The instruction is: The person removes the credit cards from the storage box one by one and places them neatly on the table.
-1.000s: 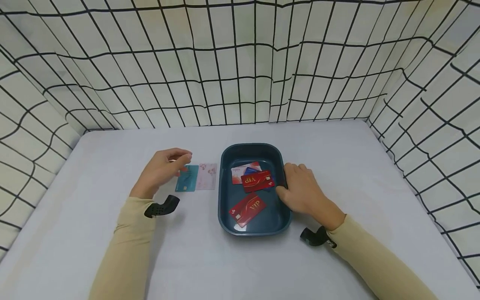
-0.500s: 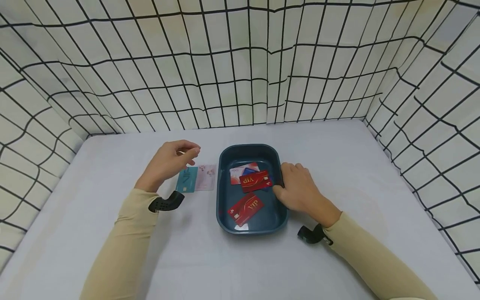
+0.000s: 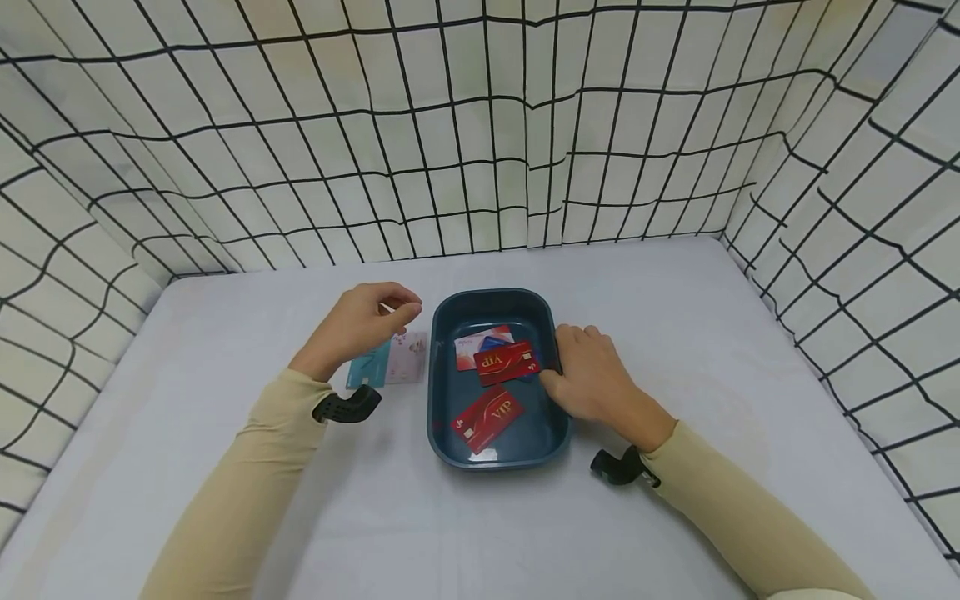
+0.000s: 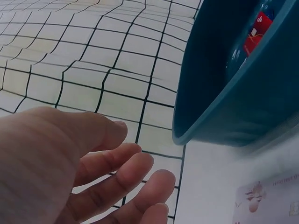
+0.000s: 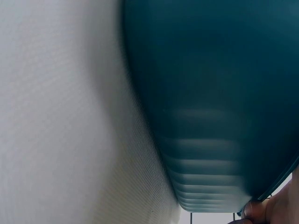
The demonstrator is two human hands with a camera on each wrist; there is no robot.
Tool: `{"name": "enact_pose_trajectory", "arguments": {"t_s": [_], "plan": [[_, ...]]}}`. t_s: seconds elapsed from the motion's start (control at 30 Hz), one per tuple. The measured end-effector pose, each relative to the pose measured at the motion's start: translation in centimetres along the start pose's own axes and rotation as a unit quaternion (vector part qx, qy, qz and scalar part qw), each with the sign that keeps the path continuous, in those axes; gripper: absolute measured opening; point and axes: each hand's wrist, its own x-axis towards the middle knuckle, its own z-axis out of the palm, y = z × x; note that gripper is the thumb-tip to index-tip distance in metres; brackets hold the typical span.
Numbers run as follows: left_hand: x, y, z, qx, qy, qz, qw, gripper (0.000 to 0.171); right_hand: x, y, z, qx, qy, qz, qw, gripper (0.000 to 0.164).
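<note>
A dark teal tray (image 3: 498, 460) stands on the white table with several cards in it. Among them are a red VIP card (image 3: 507, 363) lying over other cards and another red VIP card (image 3: 487, 418) nearer the front. My right hand (image 3: 596, 375) grips the tray's right rim, thumb over the edge. Left of the tray, my left hand (image 3: 367, 323) hovers with fingers loosely bent and nothing between them, as the left wrist view (image 4: 121, 172) confirms. Below it on the table lie a teal card (image 3: 367, 367), partly hidden by the hand, and a pale pink card (image 3: 407, 360).
A white cloth (image 3: 465, 533) covers the table. White walls with a black grid (image 3: 480, 158) rise along the back and both sides. Black wrist cameras (image 3: 348, 406) sit at each cuff.
My left hand has moved right and slightly away, from the teal card toward the tray's left rim. My right hand keeps its grip on the tray. The cards lie as before.
</note>
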Motion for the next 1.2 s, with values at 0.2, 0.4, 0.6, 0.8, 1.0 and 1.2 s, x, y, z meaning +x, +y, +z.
{"name": "enact_pose_trajectory", "arguments": {"t_s": [0.2, 0.4, 0.6, 0.8, 1.0, 1.2], "plan": [[0.5, 1.2, 0.7, 0.027, -0.01, 0.011, 0.9995, 0.032, 0.0, 0.1, 0.1, 0.0, 0.004, -0.002, 1.0, 0.03], [1.1, 1.7, 1.5, 0.036, -0.022, 0.033, 0.9986, 0.03, 0.0, 0.2, 0.1, 0.003, 0.005, -0.003, 1.0, 0.029], [1.6, 2.6, 2.1, 0.053, -0.034, 0.058, 0.9963, 0.028, 0.1, 0.2, 0.3, 0.002, 0.007, -0.001, 1.0, 0.028], [2.3, 3.6, 2.6, 0.06, -0.041, 0.078, 0.9943, 0.028, 0.1, 0.3, 0.3, 0.002, 0.009, 0.0, 1.0, 0.028], [2.9, 4.1, 3.2, 0.066, -0.043, 0.105, 0.9914, 0.028, 0.1, 0.3, 0.3, 0.002, 0.009, 0.001, 1.0, 0.029], [3.3, 4.4, 4.1, 0.063, -0.049, 0.122, 0.9893, 0.026, 0.1, 0.4, 0.3, 0.003, 0.009, 0.0, 1.0, 0.029]]}}
